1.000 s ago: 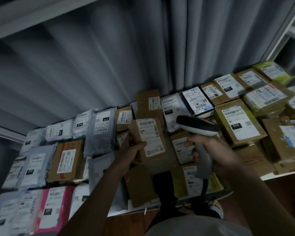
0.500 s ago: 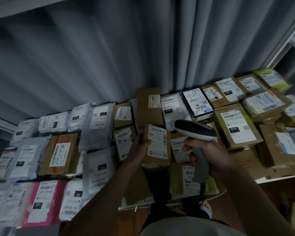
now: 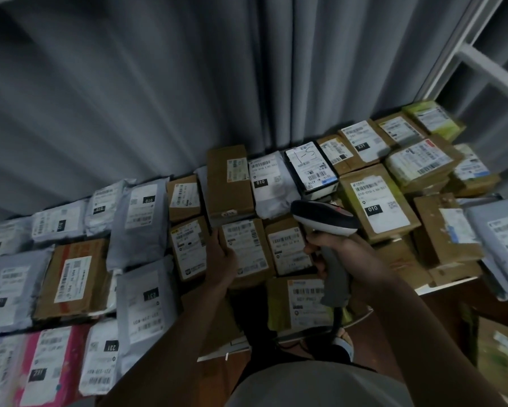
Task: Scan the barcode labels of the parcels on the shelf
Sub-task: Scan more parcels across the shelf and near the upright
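1. We see a small cardboard parcel (image 3: 248, 249) lying label-up mid-shelf, in the row of boxes toward the front edge, a brown box (image 3: 288, 249) just beside it on the right.
2. Left hand (image 3: 221, 259) grips the parcel's left edge, thumb on its label.
3. Right hand (image 3: 339, 254) is clamped round the grey grip of the barcode scanner (image 3: 324, 220) (head black on top, white below), held above the boxes right of the parcel.
4. Shelf (image 3: 440, 287) is packed: grey mailers (image 3: 141, 221) to the left, pink mailer (image 3: 51, 365) at the front-left corner, a "010" box (image 3: 376, 204) behind the scanner.
5. Grey curtain (image 3: 158, 83) hangs behind.
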